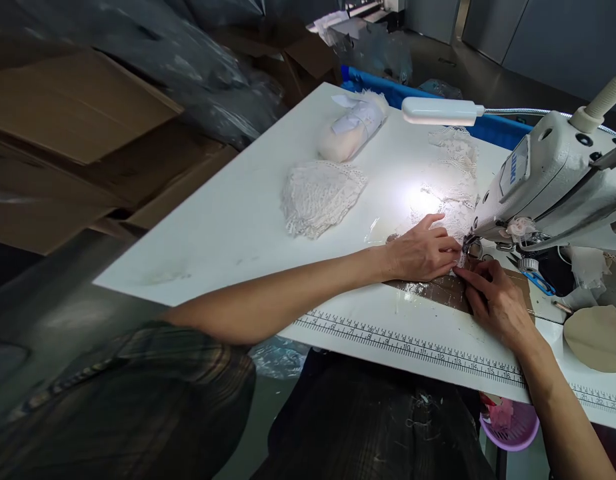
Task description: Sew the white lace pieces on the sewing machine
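Note:
White lace fabric (455, 213) lies under the lamp and runs down to the presser foot (468, 243) of a white sewing machine (538, 180). My left hand (423, 250) rests palm down on this lace, just left of the foot, with its thumb and forefinger close together at the lace edge. My right hand (495, 300) is in front of the foot. Its thumb and forefinger pinch the lace edge near the left fingertips. Both hands partly cover the lace, and the needle point cannot be made out. Brown tape-covered board (438, 291) lies beneath the hands.
A lace stack (323, 197) and a tied white bundle (355, 127) lie on the white table (228, 247). A lamp (441, 111) hangs over the lace. Blue-handled snips (541, 283) lie at right. Cardboard boxes (73, 100) stand left; a purple basket (513, 430) sits below the table.

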The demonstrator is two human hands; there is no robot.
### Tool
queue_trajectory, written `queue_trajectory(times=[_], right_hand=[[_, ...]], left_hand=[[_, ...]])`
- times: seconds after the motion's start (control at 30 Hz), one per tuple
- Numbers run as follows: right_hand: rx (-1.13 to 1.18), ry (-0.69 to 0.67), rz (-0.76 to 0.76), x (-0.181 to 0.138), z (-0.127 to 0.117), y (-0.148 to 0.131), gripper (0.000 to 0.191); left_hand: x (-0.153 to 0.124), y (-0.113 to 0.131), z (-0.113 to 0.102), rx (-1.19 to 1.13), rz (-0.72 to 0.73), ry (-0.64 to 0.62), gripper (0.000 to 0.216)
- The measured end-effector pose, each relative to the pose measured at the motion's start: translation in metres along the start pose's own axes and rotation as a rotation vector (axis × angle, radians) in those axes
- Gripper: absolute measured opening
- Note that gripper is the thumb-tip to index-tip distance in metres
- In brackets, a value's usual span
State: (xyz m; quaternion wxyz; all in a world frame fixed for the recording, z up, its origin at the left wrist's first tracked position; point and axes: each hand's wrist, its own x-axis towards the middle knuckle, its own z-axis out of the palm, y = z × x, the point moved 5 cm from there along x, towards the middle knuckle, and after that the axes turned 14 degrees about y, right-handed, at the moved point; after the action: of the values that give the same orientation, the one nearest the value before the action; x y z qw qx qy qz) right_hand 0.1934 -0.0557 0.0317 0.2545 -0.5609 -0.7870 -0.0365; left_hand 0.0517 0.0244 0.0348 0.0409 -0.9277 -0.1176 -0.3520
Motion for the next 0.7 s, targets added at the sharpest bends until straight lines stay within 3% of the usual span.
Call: queue_trajectory(times=[0.5, 0.7], right_hand=[[-0.086, -0.015, 0.05, 0.008, 0.005, 0.009, 0.041], [0.126, 0.141, 0.126, 0.006, -0.005, 0.017, 0.04]], left_hand=[[0.007, -0.002, 0.01, 0.07, -0.165, -0.049, 0.039], [0.008, 0.003, 0.013, 0.185, -0.168, -0.025, 0.037]])
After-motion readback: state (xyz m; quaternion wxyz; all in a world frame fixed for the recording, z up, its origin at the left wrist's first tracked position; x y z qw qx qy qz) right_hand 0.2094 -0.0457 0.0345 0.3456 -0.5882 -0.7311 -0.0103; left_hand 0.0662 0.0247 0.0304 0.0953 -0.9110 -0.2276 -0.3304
